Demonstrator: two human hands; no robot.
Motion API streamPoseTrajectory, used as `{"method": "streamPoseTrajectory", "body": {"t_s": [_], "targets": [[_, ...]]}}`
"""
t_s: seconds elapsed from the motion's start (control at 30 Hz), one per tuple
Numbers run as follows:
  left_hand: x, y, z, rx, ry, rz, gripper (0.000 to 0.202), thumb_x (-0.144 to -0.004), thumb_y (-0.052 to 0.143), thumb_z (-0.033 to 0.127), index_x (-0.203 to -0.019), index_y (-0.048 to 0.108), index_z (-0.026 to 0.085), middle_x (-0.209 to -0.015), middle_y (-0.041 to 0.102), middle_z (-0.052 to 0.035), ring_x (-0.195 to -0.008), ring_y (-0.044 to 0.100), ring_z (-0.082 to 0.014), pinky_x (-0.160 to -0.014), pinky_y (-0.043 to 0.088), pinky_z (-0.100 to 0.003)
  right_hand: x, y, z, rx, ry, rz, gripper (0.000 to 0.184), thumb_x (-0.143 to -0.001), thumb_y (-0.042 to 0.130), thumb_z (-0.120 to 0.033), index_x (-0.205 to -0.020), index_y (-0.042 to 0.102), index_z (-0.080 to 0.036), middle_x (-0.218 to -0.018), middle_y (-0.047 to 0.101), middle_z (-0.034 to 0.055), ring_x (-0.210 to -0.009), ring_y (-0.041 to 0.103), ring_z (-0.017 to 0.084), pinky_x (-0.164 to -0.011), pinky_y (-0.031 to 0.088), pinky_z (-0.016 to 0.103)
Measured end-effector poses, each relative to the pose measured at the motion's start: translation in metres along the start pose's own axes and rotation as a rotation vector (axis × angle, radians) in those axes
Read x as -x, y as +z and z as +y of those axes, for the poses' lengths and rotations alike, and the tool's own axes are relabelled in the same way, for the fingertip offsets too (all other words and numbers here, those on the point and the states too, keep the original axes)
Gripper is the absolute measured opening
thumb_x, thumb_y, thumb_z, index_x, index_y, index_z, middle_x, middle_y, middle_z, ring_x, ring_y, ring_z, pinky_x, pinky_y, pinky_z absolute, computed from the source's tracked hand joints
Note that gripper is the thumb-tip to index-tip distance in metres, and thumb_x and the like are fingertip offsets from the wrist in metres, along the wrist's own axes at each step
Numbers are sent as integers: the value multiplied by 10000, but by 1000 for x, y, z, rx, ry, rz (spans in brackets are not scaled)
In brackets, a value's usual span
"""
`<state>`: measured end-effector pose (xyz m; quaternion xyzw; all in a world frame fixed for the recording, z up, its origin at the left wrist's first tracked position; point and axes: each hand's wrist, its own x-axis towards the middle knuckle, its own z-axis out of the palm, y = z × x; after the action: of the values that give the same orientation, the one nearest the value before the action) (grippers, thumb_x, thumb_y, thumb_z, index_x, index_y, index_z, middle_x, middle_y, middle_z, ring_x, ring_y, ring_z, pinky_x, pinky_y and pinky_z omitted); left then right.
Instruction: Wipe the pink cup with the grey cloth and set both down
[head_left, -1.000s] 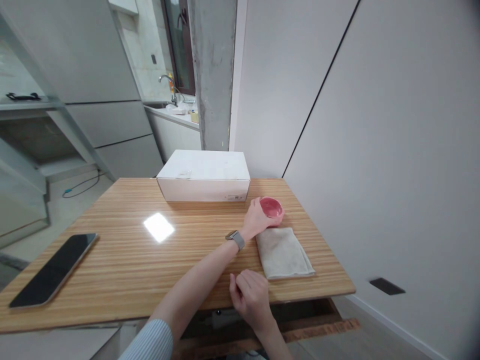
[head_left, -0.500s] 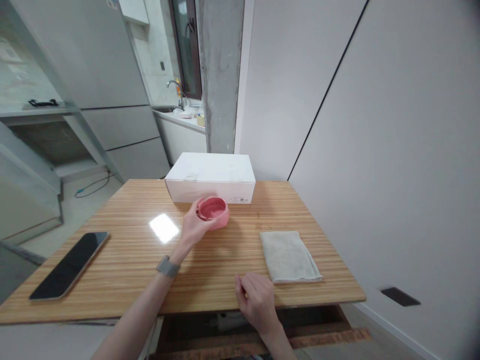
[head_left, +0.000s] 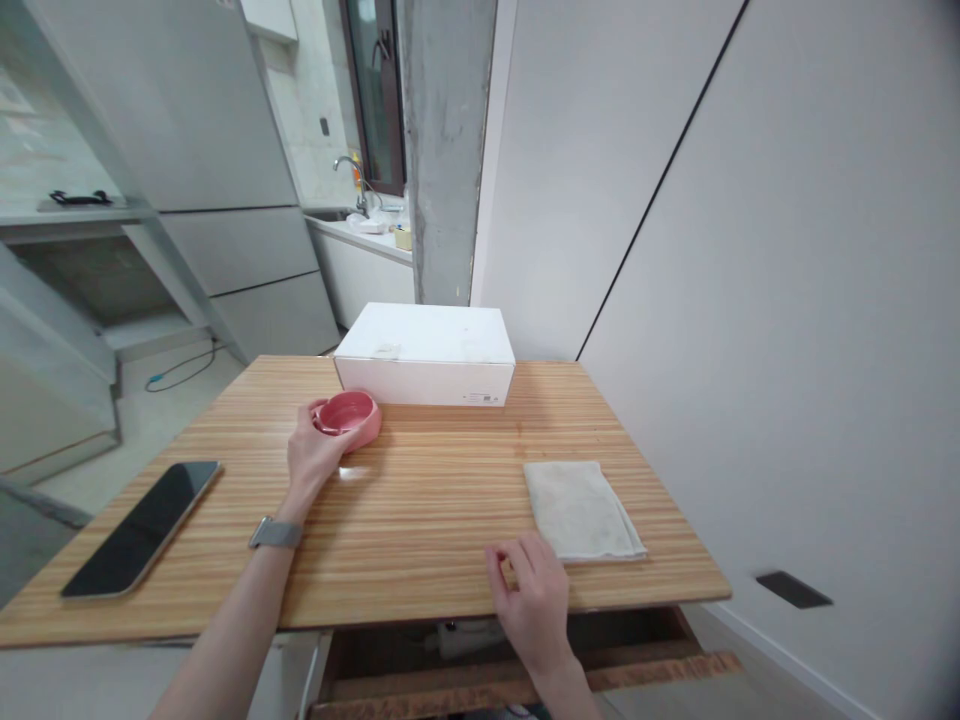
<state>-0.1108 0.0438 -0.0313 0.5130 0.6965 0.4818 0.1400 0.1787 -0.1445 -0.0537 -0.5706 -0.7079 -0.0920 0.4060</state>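
Note:
My left hand (head_left: 316,447) grips the near-left side of a pink bowl (head_left: 365,432), which is upright at the left front corner of the white box (head_left: 427,382). Whether the bowl rests on the tabletop I cannot tell. A grey watch circles the left wrist. My right hand (head_left: 531,590) hovers at the table's front edge, its fingers loosely curled with thumb and forefinger close together and nothing visible in them. Just beyond it lies a folded grey-white cloth (head_left: 583,510).
A large black phone (head_left: 142,530) lies at the left of the wood-grain table (head_left: 420,540). Below the front edge a drawer (head_left: 637,680) stands pulled out, with something pale inside. A white wall (head_left: 787,300) runs along the right. A sink counter is behind.
My left hand has carried the pink bowl to the left, from before the box's middle to its left corner. My right hand has shifted slightly right, toward the cloth.

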Motion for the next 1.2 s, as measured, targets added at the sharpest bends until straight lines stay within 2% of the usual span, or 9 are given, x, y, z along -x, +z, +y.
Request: {"method": "streamPoseTrajectory", "body": {"t_s": [0.2, 0.4, 0.5, 0.63, 0.73, 0.83, 0.9, 1.03, 1.2], "targets": [[-3, 5, -7, 72, -3, -12, 725, -553, 784, 386, -1175, 459, 203, -1043, 662, -77, -923, 658, -214, -858, 507, -369, 9, -33, 33, 340, 154, -4, 244, -876, 560, -363, -1039, 605, -188, -1020, 577, 127, -934, 508, 280, -822, 397, 433], [9, -2, 7, -11, 188, 69, 859, -568, 785, 446, -1297, 426, 168, -1336, 465, -156, -1284, 415, -313, -1066, 335, -468, 25, -41, 52, 378, 97, -89, 294, -913, 488, -384, -1078, 598, -166, -979, 621, 120, -925, 556, 259, -836, 408, 414], [44, -5, 31, 32, 336, 78, 637, -713, 691, 429, -1270, 488, 193, -1374, 437, -132, -1306, 382, -298, -1079, 317, -460, 24, -42, 53, 376, 79, -104, 237, -921, 481, -336, -1027, 611, -168, -950, 643, 107, -892, 582, 237, -827, 420, 387], [119, 10, 66, 289, 120, -578, 382, -847, 526, 452, -1108, 633, 194, -909, 679, -68, -836, 644, -206, -777, 520, -355, 15, -42, 54, 333, 153, -85, 219, -929, 466, -321, -920, 621, -167, -844, 657, 85, -799, 608, 214, -768, 453, 352], [165, 32, 86, 603, -168, -970, 559, -865, 483, 492, -1351, 455, 218, -1030, 658, -102, -801, 651, -182, -648, 532, -294, 9, -39, 45, 202, 212, -56, 230, -935, 453, -331, -926, 620, -174, -830, 661, 71, -770, 627, 193, -728, 481, 321], [186, 47, 99, 745, -266, -1092, 624, -860, 496, 476, -1425, 337, 261, -1148, 606, -109, -774, 640, -156, -630, 522, -276, 7, -33, 19, 22, 209, -87, 200, -932, 460, -302, -969, 618, -185, -855, 669, 60, -777, 647, 177, -717, 513, 295], [186, 47, 99, 680, -190, -1080, 576, -832, 548, 418, -1366, 446, 228, -1022, 641, -81, -675, 591, -124, -594, 490, -247, 9, -30, -1, -108, 164, -127, 184, -929, 458, -255, -996, 618, -192, -881, 678, 62, -800, 659, 169, -721, 535, 277], [164, 16, 73, 444, -18, -893, 419, -769, 592, 316, -1159, 644, 172, -896, 639, -56, -635, 495, -107, -573, 433, -221, 15, -35, -22, -320, 30, -235, 229, -905, 489, -207, -1098, 610, -226, -1018, 685, 67, -943, 659, 173, -819, 552, 277], [119, -66, 5, 191, -69, -744, 551, -787, 560, 471, -1249, 581, 171, -580, 451, 44, -524, 387, -103, -480, 339, -203, 24, -50, -3, -290, 51, -132, 221, -885, 509, -177, -1051, 642, -234, -979, 707, 56, -917, 676, 182, -802, 567, 274]]}}
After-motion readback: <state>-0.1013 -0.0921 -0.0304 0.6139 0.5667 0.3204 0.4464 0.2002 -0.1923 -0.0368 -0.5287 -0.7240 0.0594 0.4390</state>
